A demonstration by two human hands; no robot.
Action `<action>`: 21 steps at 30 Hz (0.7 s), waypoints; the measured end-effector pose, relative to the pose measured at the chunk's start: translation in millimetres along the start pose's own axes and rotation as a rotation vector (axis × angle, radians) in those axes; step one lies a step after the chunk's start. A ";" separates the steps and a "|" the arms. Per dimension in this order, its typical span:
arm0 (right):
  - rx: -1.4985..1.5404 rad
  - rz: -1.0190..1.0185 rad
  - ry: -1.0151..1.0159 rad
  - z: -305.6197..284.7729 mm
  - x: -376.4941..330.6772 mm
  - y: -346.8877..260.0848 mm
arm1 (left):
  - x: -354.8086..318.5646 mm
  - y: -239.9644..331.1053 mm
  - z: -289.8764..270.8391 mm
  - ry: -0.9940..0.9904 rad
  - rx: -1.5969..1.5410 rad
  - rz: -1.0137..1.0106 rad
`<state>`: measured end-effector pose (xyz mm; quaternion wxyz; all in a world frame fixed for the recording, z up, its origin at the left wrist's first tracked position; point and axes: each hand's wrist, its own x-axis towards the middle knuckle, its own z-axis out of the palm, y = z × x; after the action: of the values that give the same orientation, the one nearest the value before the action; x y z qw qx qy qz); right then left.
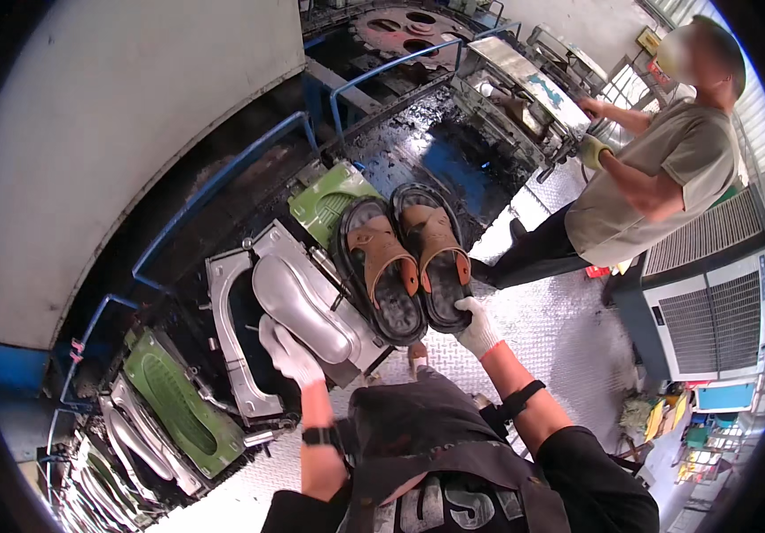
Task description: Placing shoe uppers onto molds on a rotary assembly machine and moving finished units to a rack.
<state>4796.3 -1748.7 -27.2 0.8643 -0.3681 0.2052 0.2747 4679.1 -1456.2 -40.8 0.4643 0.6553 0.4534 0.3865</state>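
Brown-strapped black sandals: white-gloved right hand grasps one heel.
Left hand, grip unclear, lies at silver metal mould's edge.

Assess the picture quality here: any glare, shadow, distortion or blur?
Head view: edges bend toward the black rim; glare whitens parts of the metal floor; highlights streak the silver mould; deep shadow runs along the large pale panel. Also in the head view: a blurred patch covers the face of the co-worker; the sandals look fairly crisp.

The right hand gripped the right sandal beside the left sandal; the left hand was at a silver mould, a co-worker far right.
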 end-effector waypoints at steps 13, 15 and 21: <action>-1.059 -0.294 0.062 10.1 -52.0 4.2 | -52.0 120.3 126.0 -1.113 0.630 0.363; -0.895 -0.116 -0.099 -8.1 -70.0 17.3 | -38.2 88.2 112.8 -1.036 0.548 0.490; -1.261 -0.005 0.105 -127.9 -193.9 46.2 | -198.2 128.8 69.8 -1.355 0.183 0.862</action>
<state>4599.6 -1880.6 -26.0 0.4706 -0.8201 0.0454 0.3224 4716.7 -1683.4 46.9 0.3928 0.8999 -0.1892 0.0116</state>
